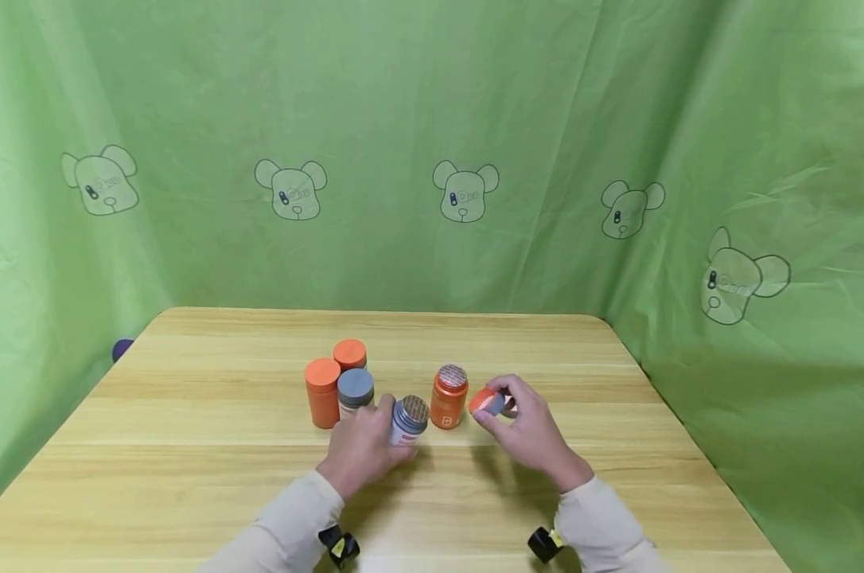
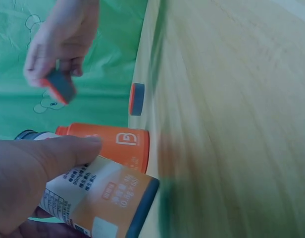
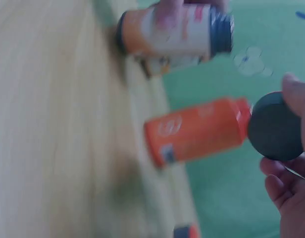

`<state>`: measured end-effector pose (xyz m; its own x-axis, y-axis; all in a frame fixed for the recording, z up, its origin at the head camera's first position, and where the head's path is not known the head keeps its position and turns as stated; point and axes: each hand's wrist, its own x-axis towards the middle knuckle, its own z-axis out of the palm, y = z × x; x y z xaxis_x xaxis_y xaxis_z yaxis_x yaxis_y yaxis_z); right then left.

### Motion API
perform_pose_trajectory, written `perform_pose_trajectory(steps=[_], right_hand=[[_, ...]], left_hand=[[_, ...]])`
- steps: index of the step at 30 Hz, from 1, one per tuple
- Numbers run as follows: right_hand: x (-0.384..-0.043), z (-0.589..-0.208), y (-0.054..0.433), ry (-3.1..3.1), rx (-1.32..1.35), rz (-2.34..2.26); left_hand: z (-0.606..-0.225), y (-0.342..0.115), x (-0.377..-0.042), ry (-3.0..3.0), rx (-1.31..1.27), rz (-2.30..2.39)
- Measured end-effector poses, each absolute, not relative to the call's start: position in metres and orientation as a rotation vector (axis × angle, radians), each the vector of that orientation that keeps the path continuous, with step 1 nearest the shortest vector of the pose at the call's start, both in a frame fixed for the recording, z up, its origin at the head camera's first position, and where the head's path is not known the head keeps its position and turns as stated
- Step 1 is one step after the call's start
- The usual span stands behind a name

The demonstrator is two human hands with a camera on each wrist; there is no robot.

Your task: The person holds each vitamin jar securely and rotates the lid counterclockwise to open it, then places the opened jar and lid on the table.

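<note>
My left hand (image 1: 363, 447) grips a bottle (image 1: 409, 427) with a dark grey-blue neck and a white and orange label. The bottle has no cap, and a printed foil seal covers its mouth. It leans a little to the right. Beside it stands an uncapped orange bottle (image 1: 446, 404), also sealed with foil. To the right of that, my right hand (image 1: 532, 430) pinches an orange and dark grey cap (image 3: 274, 126) between thumb and fingers, off the table. Another such cap (image 2: 136, 99) rests on the table, mostly hidden behind my right hand in the head view.
Left of my left hand stand two orange-capped bottles (image 1: 323, 394) and a grey-capped bottle (image 1: 356, 387), close together. The wooden table (image 1: 188, 477) has rounded far corners. A green curtain (image 1: 375, 263) hangs behind it and along the sides.
</note>
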<state>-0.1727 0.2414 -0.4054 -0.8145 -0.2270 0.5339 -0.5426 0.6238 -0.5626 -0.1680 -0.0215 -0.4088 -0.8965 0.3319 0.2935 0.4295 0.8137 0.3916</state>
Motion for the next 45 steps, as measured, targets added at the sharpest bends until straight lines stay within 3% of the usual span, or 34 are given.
perform_pose_trajectory(steps=[5, 16, 45], right_hand=[[-0.177, -0.418, 0.26, -2.656, 0.486, 0.919], [-0.187, -0.437, 0.276, -2.815, 0.542, 0.834], [-0.215, -0.445, 0.275, -2.886, 0.466, 0.731]], left_hand=[[-0.415, -0.02, -0.173, -2.768, -0.559, -0.742], [-0.419, -0.012, -0.179, -2.739, -0.554, -0.905], [-0.422, 0.0, -0.189, -2.818, -0.517, -0.841]])
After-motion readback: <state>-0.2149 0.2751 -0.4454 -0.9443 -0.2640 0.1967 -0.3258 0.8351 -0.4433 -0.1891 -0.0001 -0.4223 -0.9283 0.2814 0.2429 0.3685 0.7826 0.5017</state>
